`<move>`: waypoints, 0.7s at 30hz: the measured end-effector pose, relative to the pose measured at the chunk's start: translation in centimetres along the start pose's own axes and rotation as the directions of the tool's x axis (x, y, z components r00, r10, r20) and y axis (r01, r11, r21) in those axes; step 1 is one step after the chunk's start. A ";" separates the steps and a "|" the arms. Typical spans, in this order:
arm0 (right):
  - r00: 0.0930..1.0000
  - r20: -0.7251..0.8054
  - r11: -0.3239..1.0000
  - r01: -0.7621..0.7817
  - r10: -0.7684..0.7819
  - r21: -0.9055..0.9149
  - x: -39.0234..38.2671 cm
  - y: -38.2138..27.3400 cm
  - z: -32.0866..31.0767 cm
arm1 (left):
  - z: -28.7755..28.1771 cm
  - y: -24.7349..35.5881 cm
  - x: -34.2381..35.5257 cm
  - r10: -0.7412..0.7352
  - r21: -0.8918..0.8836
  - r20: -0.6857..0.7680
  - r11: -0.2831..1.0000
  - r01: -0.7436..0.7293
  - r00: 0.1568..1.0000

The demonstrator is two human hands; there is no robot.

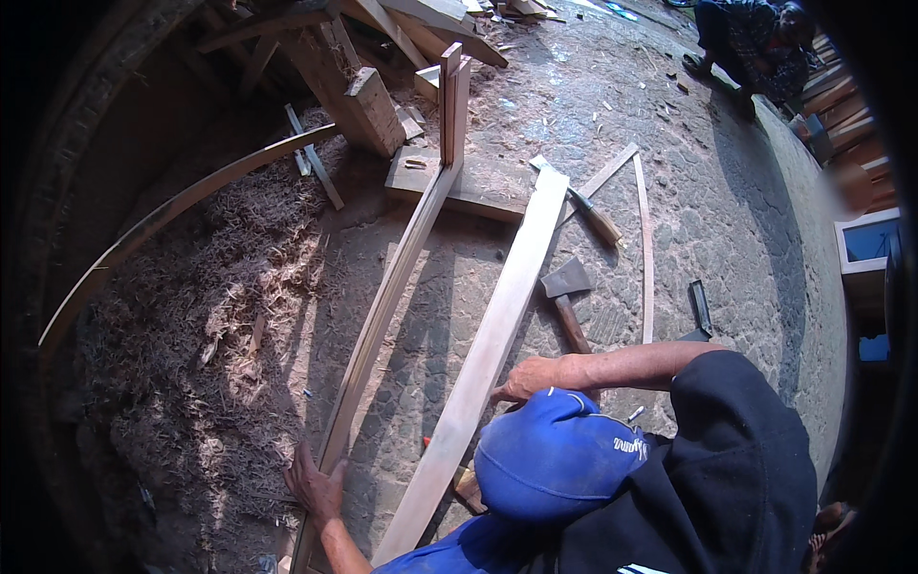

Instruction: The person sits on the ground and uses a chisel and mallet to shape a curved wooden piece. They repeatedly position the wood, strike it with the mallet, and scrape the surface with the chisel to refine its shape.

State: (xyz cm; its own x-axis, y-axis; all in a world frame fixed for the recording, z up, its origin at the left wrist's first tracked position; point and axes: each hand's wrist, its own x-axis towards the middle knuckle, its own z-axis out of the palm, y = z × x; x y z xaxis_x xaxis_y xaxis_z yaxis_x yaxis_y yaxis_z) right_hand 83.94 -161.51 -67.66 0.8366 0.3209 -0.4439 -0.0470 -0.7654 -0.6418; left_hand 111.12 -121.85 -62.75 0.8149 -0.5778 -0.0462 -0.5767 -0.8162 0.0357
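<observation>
Neither of my hands is in view. A co-worker in a blue cap [555,454] and dark top bends over the work from the lower right; the two bare hands seen appear to be theirs. Their left hand [316,483] rests against a long grooved wooden strip [387,297], thumb apart from the fingers. Their right hand [531,378] is beside the edge of a long pale board [483,349]; its fingertips are partly hidden. The strip's far end meets upright wooden pieces [454,105] at a thick timber block [478,194]. The board's far end lies by that block.
A hatchet [567,279] and a wooden-handled tool [600,222] lie right of the board. Thin wooden strips [644,249] lie farther right. Shavings [220,335] heap at left under a curved strip [182,206]. Another person [755,43] is at the far right.
</observation>
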 end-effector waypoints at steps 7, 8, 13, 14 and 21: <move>0.976 -0.217 0.999 0.008 -0.017 -0.044 -1.4 -1.9 -6.6 | -1.5 1.4 -0.4 -0.029 -0.022 -0.024 0.999 0.029 0.999; 0.969 -0.247 1.000 -0.031 0.031 0.003 -1.3 -2.2 -6.9 | -1.5 1.3 -0.5 0.020 -0.033 -0.064 0.999 -0.022 0.998; 0.970 -0.229 0.995 -0.096 0.086 -0.033 0.3 -3.5 -6.8 | -1.1 -0.3 -4.3 -0.073 -0.131 -0.193 0.990 0.048 0.978; 0.967 -0.234 0.994 -0.107 0.100 -0.017 0.8 -3.6 -6.7 | -1.1 -0.3 -5.3 -0.096 -0.142 -0.230 0.988 0.064 0.968; 0.982 -0.190 0.997 -0.032 0.018 -0.072 3.8 -5.7 -6.4 | -2.7 -1.0 -11.3 -0.277 -0.159 -0.297 0.958 0.238 0.914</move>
State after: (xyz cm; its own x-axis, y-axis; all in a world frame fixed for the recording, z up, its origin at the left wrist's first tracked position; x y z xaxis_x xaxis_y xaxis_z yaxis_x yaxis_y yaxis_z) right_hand 90.88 -159.47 -61.72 0.9240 0.1958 -0.3286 -0.0341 -0.8134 -0.5807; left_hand 102.64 -114.44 -59.52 0.9216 -0.3014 0.2446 -0.3490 -0.9193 0.1821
